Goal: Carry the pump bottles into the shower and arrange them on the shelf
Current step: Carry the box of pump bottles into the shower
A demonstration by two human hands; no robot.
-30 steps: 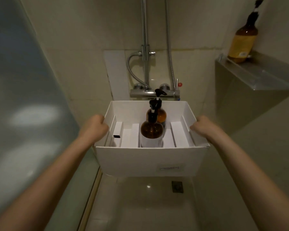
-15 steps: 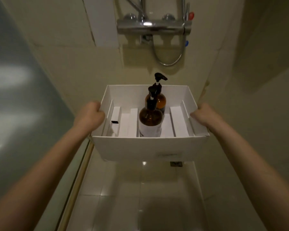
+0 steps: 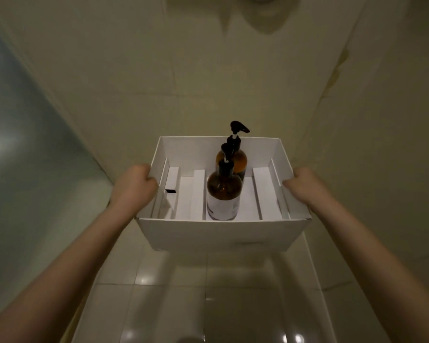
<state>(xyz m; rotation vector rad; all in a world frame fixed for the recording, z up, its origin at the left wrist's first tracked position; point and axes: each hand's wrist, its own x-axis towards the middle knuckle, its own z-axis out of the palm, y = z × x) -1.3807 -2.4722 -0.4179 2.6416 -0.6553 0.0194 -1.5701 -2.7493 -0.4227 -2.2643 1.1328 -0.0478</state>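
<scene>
The left hand (image 3: 134, 186) and the right hand (image 3: 305, 186) are both curled closed, the left gripping the left wall and the right gripping the right wall of an open white cardboard box (image 3: 221, 233), which is held level above the floor. Inside, white card dividers split the box into lengthwise compartments. A dark amber pump bottle with a white label (image 3: 223, 194) stands upright in the middle compartment, close to the near wall. A second amber pump bottle with a black pump head (image 3: 237, 159) stands upright just behind it, its nozzle rising above the far rim. Below lies a glossy pale tiled floor (image 3: 183, 293), with beige tiled walls (image 3: 183, 82) ahead and a frosted glass panel (image 3: 22, 169) to the left.
</scene>
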